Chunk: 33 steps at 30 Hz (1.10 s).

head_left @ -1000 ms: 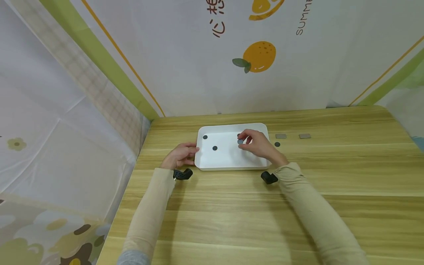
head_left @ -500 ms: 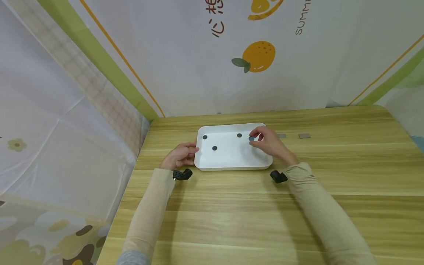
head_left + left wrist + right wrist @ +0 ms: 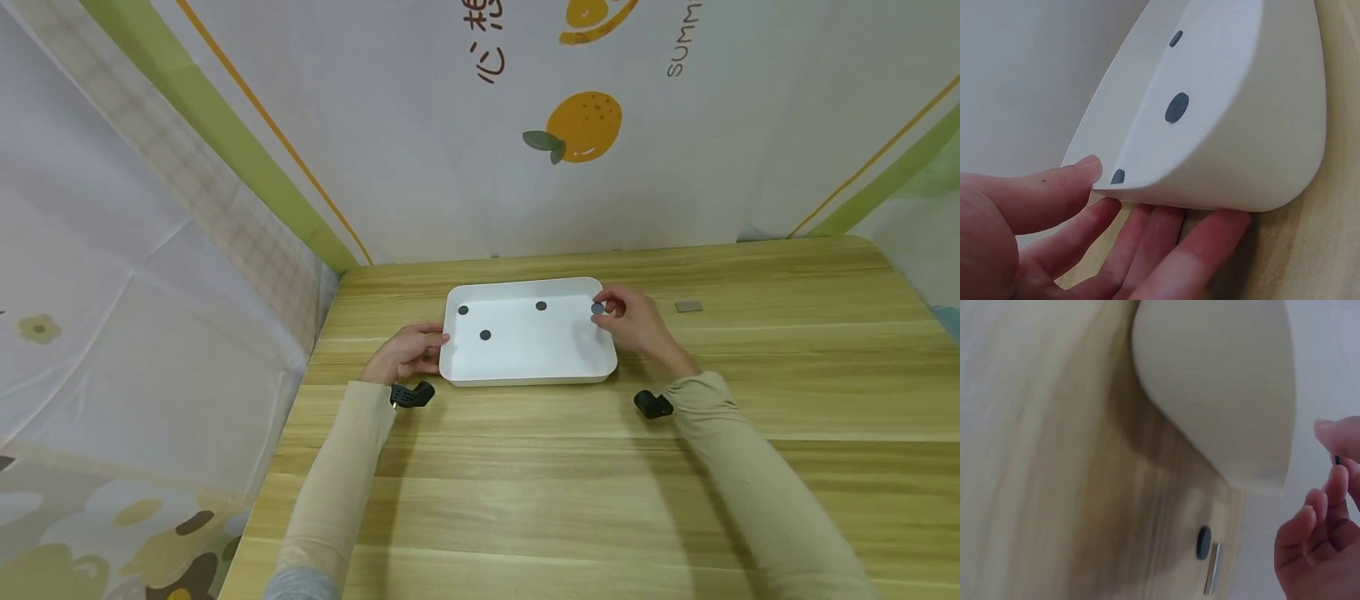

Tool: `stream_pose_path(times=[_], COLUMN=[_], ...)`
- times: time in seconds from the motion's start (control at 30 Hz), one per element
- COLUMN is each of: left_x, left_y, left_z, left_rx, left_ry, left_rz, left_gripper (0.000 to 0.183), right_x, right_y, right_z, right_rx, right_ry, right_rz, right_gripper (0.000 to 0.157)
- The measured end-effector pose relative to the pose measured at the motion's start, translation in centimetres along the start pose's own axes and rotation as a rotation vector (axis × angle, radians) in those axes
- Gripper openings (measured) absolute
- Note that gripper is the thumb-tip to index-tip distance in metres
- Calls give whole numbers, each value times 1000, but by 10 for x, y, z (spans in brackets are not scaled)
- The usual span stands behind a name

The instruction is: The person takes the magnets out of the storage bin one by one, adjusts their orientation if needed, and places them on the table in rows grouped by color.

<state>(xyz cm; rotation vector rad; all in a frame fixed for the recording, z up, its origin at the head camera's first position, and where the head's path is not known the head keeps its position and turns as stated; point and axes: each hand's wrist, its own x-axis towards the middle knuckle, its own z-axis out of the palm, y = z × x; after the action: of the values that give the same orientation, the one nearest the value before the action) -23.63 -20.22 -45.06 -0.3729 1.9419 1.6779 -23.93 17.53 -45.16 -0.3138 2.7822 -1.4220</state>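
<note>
By the right rim of the white tray (image 3: 532,358), a grey disc (image 3: 597,308) is pinched by the right hand (image 3: 636,323); the tray's left rim is gripped by the left hand (image 3: 407,352). A transfer seems in hand; rim clearance appears needed next.

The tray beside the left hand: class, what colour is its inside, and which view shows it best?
The tray is plain white inside; the head view shows it best.

In the right-wrist view, fingers (image 3: 1337,484) partly hide the held disc (image 3: 1337,460).
</note>
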Motion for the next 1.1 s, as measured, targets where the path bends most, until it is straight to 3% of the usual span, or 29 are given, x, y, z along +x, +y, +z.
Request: stream_pose_path(times=[0.2,0.67,1.1], left_x=[-1,-3,0], left_y=[1,1,1], left_z=[1,2,0], left_rx=[1,16,5], left_ry=[5,1,6], left_rz=[-6,1,-10], left_gripper=[52,52,52], right_x=[-4,-10,-16], right_y=[10,31,46], right_z=[-9,-32,-39], right_rx=[5,-37,-108], right_ry=[52,73,83], right_rz=[24,51,60], right_gripper=[24,28,26])
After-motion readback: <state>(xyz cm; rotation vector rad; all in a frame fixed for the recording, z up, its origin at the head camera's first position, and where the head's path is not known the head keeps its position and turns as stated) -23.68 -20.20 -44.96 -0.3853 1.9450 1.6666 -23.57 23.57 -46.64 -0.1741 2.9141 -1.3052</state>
